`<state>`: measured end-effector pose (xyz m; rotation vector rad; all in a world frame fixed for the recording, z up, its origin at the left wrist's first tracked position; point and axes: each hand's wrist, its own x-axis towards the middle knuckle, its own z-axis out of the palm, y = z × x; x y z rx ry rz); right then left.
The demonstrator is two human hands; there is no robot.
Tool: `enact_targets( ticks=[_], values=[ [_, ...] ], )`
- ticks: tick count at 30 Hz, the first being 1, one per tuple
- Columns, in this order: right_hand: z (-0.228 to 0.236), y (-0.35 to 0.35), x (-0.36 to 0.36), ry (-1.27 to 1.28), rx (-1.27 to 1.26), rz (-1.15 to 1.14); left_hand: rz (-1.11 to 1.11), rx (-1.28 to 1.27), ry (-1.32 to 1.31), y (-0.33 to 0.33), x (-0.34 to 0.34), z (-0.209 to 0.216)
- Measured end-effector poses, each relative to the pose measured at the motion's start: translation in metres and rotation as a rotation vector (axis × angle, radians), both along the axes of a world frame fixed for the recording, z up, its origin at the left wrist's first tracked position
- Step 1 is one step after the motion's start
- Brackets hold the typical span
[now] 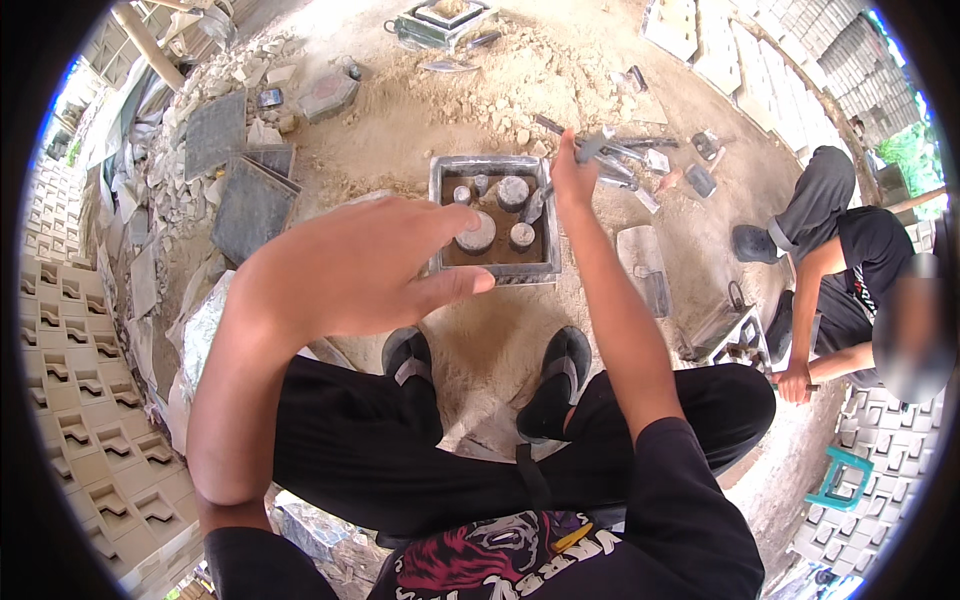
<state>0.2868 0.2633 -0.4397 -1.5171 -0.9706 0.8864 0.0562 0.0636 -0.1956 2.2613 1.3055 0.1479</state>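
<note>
Between my feet and the sand heap lies a square metal frame [495,271] filled with brown sand. Several round grey cylinders of different sizes stand in the sand, the largest a wide cylinder [476,236] near the middle. My left hand [365,262] reaches over the frame's near left side, thumb and fingers apart, nothing in its grasp. It hides part of the frame's left edge; whether a fingertip touches the large cylinder I cannot tell. At the frame's right side my right hand [573,180] is closed round a small trowel [537,204], blade pointing down at the right rim.
Loose sand and lumps [500,100] spread beyond the frame. Several hand tools [630,160] lie to the right, near a flat block [643,270]. Dark square plates [252,210] lean at left. Another person [850,250] crouches at right, near a green stool [840,478].
</note>
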Motion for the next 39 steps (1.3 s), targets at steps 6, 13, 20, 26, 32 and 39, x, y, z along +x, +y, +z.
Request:
enact_targets(
  ticks=[6, 13, 20, 26, 32, 39],
  values=[
    [0.036, -0.015, -0.014, -0.079, 0.154, 0.018, 0.034, -0.009, 0.02, -0.004, -0.003, 0.002],
    [0.033, 0.027, -0.036, -0.256, 0.178, 0.058, 0.074, 0.011, 0.059, -0.003, -0.01, -0.007],
    [-0.005, 0.056, 0.002, -0.371, 0.151, 0.305, 0.072, -0.09, 0.061, -0.002, -0.004, 0.005],
    [0.032, -0.011, -0.032, -0.276, 0.17, 0.143, 0.095, -0.052, 0.055, -0.017, -0.016, 0.0],
    [0.035, 0.006, -0.017, -0.4, 0.095, 0.259, 0.05, -0.092, 0.08, 0.0, -0.002, -0.004],
    [0.02, -0.017, -0.003, -0.405, 0.276, 0.246, 0.041, -0.03, 0.015, -0.003, -0.003, -0.003]
  ],
)
